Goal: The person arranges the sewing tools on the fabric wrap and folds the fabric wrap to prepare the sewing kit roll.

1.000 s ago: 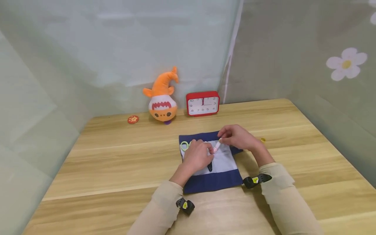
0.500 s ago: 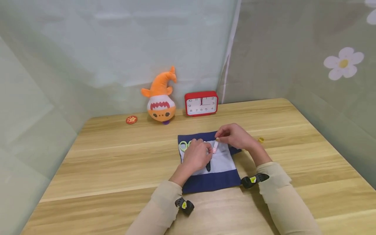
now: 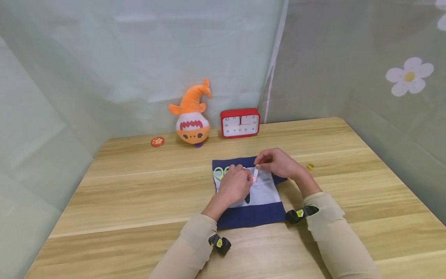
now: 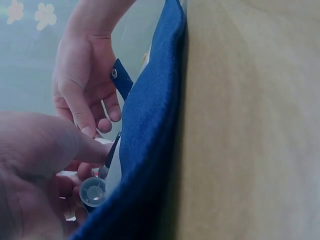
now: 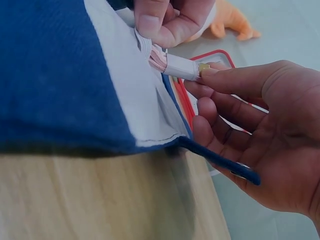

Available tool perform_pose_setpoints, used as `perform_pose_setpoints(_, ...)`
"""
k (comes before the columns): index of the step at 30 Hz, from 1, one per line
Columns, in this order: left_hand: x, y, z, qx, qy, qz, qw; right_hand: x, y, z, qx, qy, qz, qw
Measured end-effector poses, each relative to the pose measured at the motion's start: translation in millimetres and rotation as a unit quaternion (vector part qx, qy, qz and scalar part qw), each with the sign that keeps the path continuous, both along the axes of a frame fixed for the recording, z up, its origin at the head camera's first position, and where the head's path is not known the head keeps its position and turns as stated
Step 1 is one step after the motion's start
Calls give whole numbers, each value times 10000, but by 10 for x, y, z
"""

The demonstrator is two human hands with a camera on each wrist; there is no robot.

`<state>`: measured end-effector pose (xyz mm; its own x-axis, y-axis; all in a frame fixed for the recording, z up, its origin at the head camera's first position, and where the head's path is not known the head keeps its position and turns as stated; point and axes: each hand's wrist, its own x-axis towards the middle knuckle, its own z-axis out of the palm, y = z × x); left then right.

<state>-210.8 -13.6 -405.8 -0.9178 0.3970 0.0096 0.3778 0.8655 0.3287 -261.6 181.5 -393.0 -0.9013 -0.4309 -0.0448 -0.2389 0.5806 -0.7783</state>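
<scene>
A navy-and-white cloth roll (image 3: 252,216) lies spread on the table. My right hand (image 3: 278,162) pinches the gold-tipped end of a slim white-and-pink stick (image 5: 180,66) between thumb and fingertips. The stick's pink end sits at a white elastic loop (image 5: 144,46) on the roll. Across the roll's left half lies my left hand (image 3: 235,184), its thumb and finger pinching the edge by that loop. Green-handled scissors (image 3: 218,173) show beside it, partly hidden. Below its fingers a black pointed item (image 3: 247,198) shows. A clear round plastic end (image 4: 93,192) is near its fingers in the left wrist view.
An orange shark plush (image 3: 193,116) and a red clock (image 3: 240,123) stand at the back of the wooden table. A red round disc (image 3: 157,141) lies left of them. Right of the roll is a small yellow ring-shaped item (image 3: 310,166). A snap strap (image 5: 220,160) sticks out from the roll.
My right hand has shifted slightly left, and the stick has swung from slanted to more upright, at the loop. The left hand stays nearly still on the roll.
</scene>
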Motion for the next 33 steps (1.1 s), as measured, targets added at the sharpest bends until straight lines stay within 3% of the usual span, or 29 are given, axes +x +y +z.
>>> perform_pose_setpoints(12,5,40,-12,-114,-85,-89,9999,19,-104,51,756,300,205,9965)
perform_pose_setpoints(33,28,8,-9,-217,175,-97,9996,-44,-123,-30,787,-58,441,9959)
